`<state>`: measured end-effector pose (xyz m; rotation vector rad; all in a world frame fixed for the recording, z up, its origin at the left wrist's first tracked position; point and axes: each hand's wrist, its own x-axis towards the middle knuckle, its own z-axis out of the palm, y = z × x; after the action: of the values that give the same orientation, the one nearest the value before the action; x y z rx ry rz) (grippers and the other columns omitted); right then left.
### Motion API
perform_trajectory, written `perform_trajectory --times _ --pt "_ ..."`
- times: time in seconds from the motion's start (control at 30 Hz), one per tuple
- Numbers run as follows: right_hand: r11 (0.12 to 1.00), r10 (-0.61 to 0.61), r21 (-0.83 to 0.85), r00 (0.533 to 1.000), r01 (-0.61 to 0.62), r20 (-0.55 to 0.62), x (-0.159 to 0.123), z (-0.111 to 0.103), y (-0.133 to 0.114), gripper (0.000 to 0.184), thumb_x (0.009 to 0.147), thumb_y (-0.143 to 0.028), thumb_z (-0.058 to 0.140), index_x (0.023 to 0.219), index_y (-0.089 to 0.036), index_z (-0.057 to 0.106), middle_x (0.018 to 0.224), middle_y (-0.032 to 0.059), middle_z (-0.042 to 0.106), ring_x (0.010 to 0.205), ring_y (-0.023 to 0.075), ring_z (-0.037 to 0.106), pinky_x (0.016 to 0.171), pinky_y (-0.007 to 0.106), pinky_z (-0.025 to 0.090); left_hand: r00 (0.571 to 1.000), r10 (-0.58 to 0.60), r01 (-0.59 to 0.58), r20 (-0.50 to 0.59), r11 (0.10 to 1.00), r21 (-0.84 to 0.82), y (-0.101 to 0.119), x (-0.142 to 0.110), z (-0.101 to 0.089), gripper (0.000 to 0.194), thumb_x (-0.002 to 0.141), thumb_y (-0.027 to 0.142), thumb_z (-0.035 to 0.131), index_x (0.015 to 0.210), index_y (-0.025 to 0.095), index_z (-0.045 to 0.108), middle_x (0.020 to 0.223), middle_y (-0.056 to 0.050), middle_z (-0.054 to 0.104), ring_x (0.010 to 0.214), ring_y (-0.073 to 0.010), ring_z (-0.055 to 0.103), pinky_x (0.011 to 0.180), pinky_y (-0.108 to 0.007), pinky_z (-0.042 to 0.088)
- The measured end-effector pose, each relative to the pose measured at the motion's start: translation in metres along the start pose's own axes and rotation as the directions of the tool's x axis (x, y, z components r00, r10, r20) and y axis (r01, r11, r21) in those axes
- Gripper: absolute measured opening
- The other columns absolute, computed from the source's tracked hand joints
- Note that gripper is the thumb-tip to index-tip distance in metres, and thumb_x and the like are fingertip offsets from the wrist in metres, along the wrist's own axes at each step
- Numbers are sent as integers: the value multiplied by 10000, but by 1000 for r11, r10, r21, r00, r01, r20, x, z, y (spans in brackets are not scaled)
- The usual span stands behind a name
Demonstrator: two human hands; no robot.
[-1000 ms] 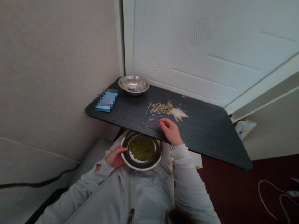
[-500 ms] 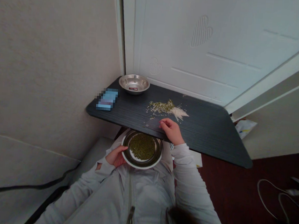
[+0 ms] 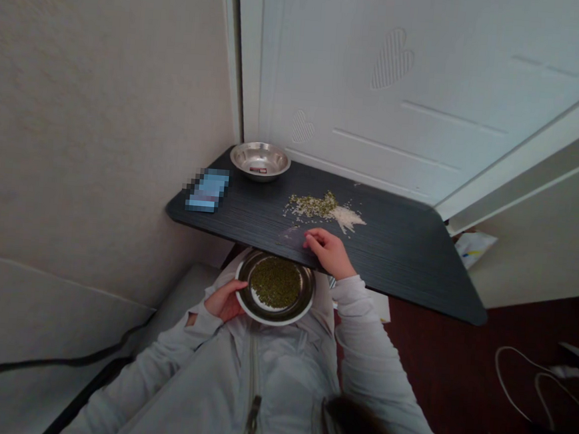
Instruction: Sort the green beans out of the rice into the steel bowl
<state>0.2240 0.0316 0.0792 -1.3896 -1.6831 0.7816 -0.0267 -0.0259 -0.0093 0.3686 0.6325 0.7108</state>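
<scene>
My left hand grips the rim of a metal bowl holding green beans, kept just under the near edge of the dark table. My right hand rests on the table near that edge, fingers curled and pressed to the surface beside a few loose grains. Farther back on the table lies a mixed pile of green beans and white rice.
An empty steel bowl stands at the table's far left corner, with a blue box beside it. A white door rises behind the table, a wall to the left. White cables lie on the dark floor at right.
My right hand slid slightly left along the table's near edge. The bowl of beans stayed in place under the edge.
</scene>
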Motion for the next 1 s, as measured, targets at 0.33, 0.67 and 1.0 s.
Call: perform_trajectory --times 0.33,0.67,1.0 --pt "993 -18 -109 985 37 170 0 -4 -4 227 779 -381 511 794 -184 624 591 -9 625 553 129 550 556 236 373 999 -7 8 34 999 -31 -1 2 0 493 737 235 529 1222 148 528 820 -58 758 1147 -263 528 1029 -399 307" --pt "970 58 237 998 -59 14 9 -10 5 218 729 -405 560 757 -189 574 684 3 641 666 138 582 683 279 440 993 10 -8 118 1000 -15 -3 4 -10 507 766 256 499 1264 166 487 954 -65 739 1144 -270 528 1035 -426 285" --pt "988 123 128 955 -91 -272 41 -10 29 180 729 -365 499 771 -195 541 692 26 622 659 172 564 684 330 441 995 23 -21 96 1000 -18 -3 4 -6 438 733 256 530 1156 151 578 958 -76 736 1215 -276 455 1062 -434 235"
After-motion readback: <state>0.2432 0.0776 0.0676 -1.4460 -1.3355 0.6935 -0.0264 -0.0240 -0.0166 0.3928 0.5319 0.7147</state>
